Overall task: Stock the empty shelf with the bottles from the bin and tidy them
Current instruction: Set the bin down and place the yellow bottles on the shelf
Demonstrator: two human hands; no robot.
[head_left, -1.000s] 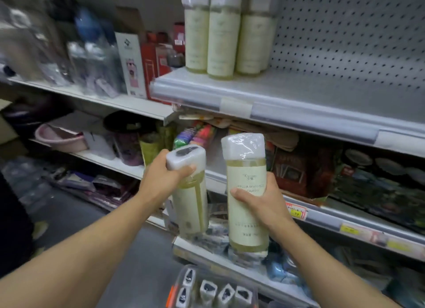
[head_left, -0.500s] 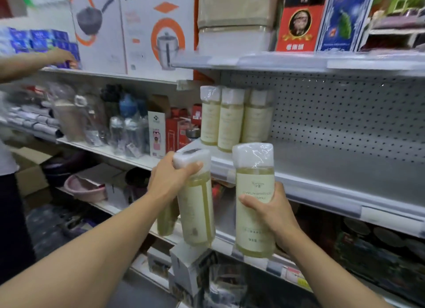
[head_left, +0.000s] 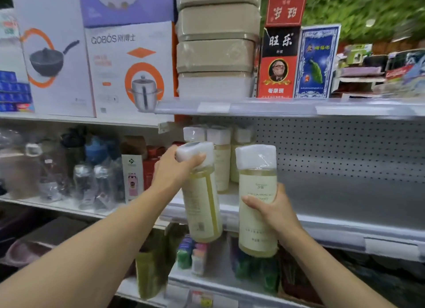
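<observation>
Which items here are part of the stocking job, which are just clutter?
Job:
- bottle in left hand, gripped at the cap by the left hand
- bottle in right hand, held by the right hand
- shelved bottles
- grey shelf

Not the job:
- cookware boxes
- beige tubs
- wrapped drink bottles

Left arm: bare, reaching from 8 o'clock toward centre.
Left hand (head_left: 171,170): fingers curled over a bottle (head_left: 202,206) cap, gripping from above.
Right arm: bare, rising from 5 o'clock.
Right hand (head_left: 273,210): wrapped round a second bottle (head_left: 256,227) at mid-body, thumb across its front.
</observation>
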